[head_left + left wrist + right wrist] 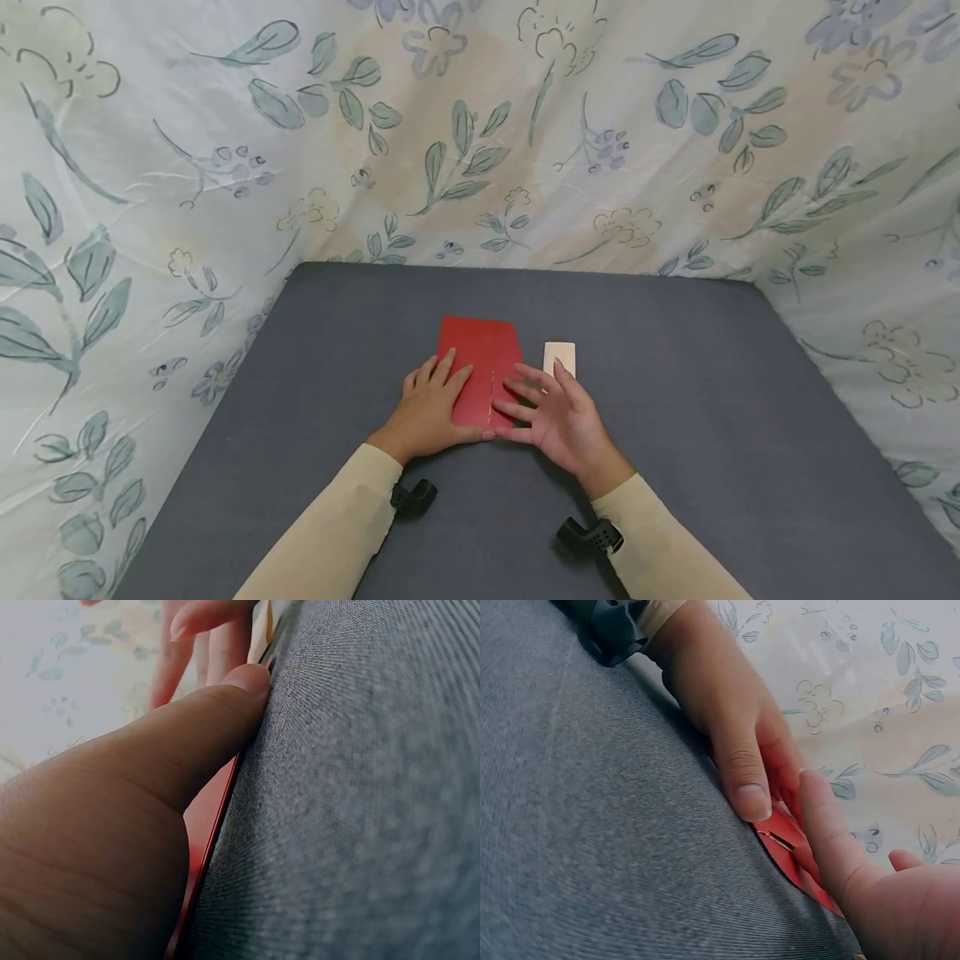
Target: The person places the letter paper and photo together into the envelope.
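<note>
A red envelope (480, 346) lies on the grey counter (675, 375). The left grip (429, 410) rests on its left side, fingers spread, thumb along the near edge. The right grip's (566, 423) fingers extend over its right side, contact unclear. A pale card (559, 351) lies just right. Floral cloth (465, 233) hangs at the far side.

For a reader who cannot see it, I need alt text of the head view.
A person's left grip, a bare hand, rests on a flat red packet on a dark grey surface; the right grip, palm showing, reaches over the packet's right edge. A small pale card lies partly hidden by the right grip; floral fabric hangs beyond.
</note>
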A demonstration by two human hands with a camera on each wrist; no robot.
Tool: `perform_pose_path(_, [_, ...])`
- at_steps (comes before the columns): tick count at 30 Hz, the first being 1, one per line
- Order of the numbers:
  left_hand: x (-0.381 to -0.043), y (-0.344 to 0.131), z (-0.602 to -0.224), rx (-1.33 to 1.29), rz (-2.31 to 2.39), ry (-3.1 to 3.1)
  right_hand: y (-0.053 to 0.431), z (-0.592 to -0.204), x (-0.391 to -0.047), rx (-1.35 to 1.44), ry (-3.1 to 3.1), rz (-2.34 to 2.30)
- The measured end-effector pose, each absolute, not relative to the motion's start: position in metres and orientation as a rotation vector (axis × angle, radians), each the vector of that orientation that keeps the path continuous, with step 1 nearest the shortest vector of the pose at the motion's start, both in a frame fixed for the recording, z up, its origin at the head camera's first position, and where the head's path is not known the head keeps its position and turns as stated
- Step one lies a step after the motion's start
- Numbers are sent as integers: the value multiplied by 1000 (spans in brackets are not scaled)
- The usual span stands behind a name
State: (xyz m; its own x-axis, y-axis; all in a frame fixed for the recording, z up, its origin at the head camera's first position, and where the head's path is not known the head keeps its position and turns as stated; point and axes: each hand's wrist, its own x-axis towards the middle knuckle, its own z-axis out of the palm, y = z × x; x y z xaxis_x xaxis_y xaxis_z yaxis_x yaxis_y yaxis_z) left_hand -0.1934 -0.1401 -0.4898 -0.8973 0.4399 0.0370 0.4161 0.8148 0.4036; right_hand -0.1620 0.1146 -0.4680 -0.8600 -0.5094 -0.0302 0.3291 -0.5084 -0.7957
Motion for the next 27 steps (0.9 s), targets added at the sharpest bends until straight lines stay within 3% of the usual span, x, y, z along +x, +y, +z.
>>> perform_pose_path(12, [-189, -146, -491, 716, 653, 2928, 107, -471, -156, -278, 1159, -2372])
perform_pose_path(27, [-185, -146, -488, 706, 630, 2916, 135, -468, -157, -240, 1730, -2451])
